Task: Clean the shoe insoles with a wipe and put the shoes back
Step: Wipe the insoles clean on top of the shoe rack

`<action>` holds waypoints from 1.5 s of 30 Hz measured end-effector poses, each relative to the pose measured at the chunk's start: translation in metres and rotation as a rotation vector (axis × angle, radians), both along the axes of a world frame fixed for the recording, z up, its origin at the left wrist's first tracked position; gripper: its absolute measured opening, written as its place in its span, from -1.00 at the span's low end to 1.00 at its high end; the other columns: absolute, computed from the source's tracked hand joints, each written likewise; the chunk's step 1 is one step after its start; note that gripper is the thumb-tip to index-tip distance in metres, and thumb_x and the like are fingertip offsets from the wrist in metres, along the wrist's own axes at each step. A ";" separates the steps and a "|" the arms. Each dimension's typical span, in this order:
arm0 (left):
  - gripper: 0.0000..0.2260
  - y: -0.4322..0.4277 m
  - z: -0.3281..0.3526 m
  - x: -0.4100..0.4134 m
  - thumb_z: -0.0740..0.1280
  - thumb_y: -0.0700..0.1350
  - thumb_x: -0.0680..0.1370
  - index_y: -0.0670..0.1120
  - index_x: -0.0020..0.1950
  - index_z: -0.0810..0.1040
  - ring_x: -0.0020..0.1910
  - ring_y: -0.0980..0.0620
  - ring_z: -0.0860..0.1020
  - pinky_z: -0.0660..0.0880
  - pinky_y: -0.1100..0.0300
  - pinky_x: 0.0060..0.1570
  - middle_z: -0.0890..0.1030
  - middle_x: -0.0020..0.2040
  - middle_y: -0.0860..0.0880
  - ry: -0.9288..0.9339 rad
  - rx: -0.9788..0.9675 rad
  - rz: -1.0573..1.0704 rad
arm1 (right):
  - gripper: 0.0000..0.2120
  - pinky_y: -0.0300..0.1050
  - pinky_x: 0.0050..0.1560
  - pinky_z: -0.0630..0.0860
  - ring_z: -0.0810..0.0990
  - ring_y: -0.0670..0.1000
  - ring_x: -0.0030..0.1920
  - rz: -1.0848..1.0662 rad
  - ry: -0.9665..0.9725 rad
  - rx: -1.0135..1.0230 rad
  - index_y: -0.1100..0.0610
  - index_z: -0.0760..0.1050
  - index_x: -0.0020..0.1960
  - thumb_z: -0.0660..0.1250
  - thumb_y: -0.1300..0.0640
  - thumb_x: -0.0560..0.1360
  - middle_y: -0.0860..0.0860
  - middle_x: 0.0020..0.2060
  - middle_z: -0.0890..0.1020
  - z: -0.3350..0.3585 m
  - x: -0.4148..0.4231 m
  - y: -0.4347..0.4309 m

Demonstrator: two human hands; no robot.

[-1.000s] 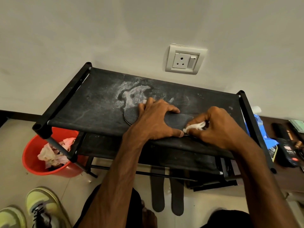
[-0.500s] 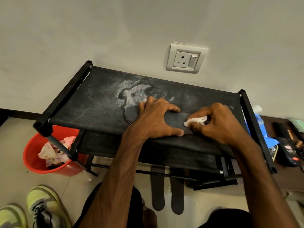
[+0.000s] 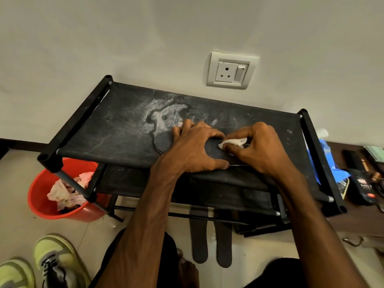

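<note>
On the shoe rack's (image 3: 116,125) top shelf, the left hand (image 3: 193,150) presses the dark insole (image 3: 163,140) flat with spread fingers, gripping nothing, while the right hand's (image 3: 259,150) fingers pinch the white wipe (image 3: 232,142) against that insole, toward the rack's front edge.

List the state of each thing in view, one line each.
insole, flat on the rack top, pressed by left hand
wipe, crumpled, pinched by right hand on the insole
floor insoles, flat, side by side
shoes, on the floor, off the rack
red bucket, upright, holds crumpled waste
wall socket, nothing plugged in
</note>
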State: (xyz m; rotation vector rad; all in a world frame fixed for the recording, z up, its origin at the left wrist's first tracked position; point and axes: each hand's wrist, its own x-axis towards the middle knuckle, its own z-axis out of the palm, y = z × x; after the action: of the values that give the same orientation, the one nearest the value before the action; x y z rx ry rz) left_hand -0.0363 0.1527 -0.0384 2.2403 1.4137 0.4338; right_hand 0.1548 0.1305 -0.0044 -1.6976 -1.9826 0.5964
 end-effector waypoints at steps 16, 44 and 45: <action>-0.35 -0.002 0.003 0.000 0.49 0.37 0.31 0.28 0.36 0.45 0.28 0.08 0.22 0.10 0.01 0.29 0.40 0.33 0.18 -0.017 -0.011 0.007 | -0.89 -0.15 -0.09 0.67 0.70 -0.19 -0.18 -0.291 0.134 0.183 -0.05 0.76 -0.03 0.56 -0.01 0.46 -0.17 -0.19 0.75 -0.003 0.028 -0.001; -0.40 -0.005 0.001 0.028 0.50 0.27 0.36 0.23 0.37 0.44 0.34 0.02 0.23 0.10 0.03 0.21 0.42 0.33 0.12 -0.044 0.039 -0.009 | -0.85 -0.07 -0.14 0.65 0.65 -0.11 -0.20 -0.047 -0.250 -0.180 -0.10 0.74 -0.03 0.55 0.12 0.46 -0.14 -0.18 0.73 0.020 0.033 -0.007; -0.40 -0.005 0.000 0.028 0.50 0.27 0.36 0.24 0.36 0.44 0.34 0.02 0.23 0.09 0.04 0.20 0.42 0.33 0.12 -0.047 0.033 -0.011 | -0.85 -0.12 -0.18 0.61 0.63 -0.13 -0.23 -0.077 -0.266 -0.155 -0.10 0.73 -0.01 0.55 0.11 0.46 -0.15 -0.21 0.70 0.017 0.031 -0.005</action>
State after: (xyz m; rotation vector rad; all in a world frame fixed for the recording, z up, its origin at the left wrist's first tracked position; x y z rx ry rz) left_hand -0.0086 0.1482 -0.0380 2.2477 1.3791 0.5068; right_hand 0.1859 0.1254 0.0128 -2.0289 -2.0831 0.5322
